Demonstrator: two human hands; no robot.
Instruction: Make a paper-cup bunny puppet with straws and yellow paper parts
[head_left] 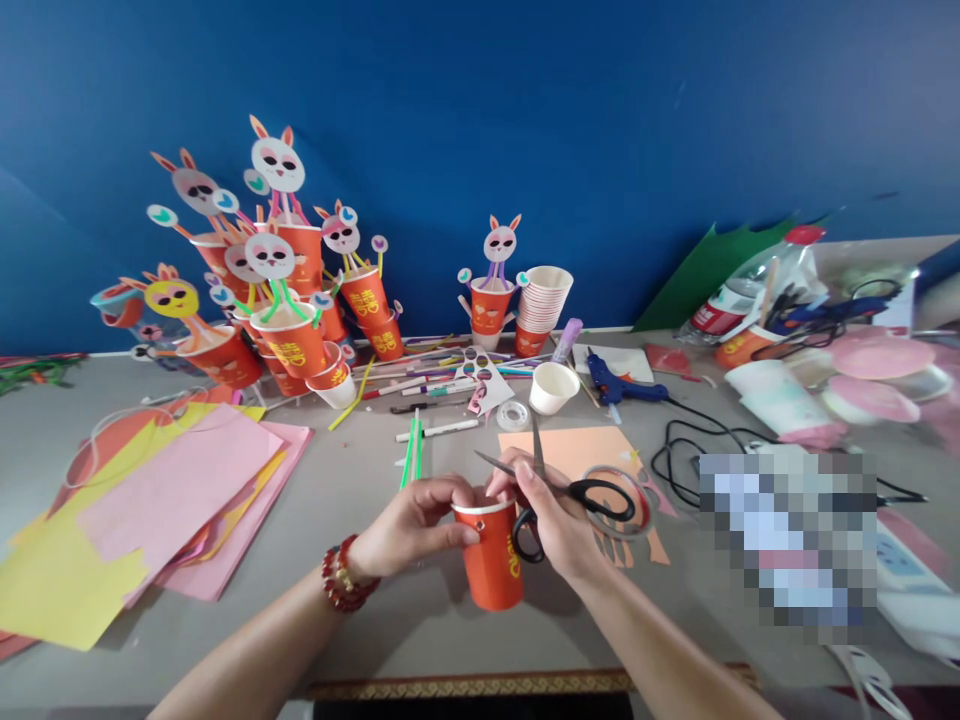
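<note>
My left hand (415,525) grips an orange paper cup (493,565) by its rim, holding it upright just above the grey table (360,480). My right hand (551,520) holds black-handled scissors (577,495) with the blades apart, one blade tip resting at the cup's rim near a small hole. A red bead bracelet (341,575) sits on my left wrist.
Finished rabbit cup figures (277,290) crowd the back left, with a stack of white cups (541,295) beside them. Sheets of pink and yellow paper (172,500) lie left. A blue glue gun (619,385), tape roll (514,415), pens, cables and a plastic bottle (750,285) lie right.
</note>
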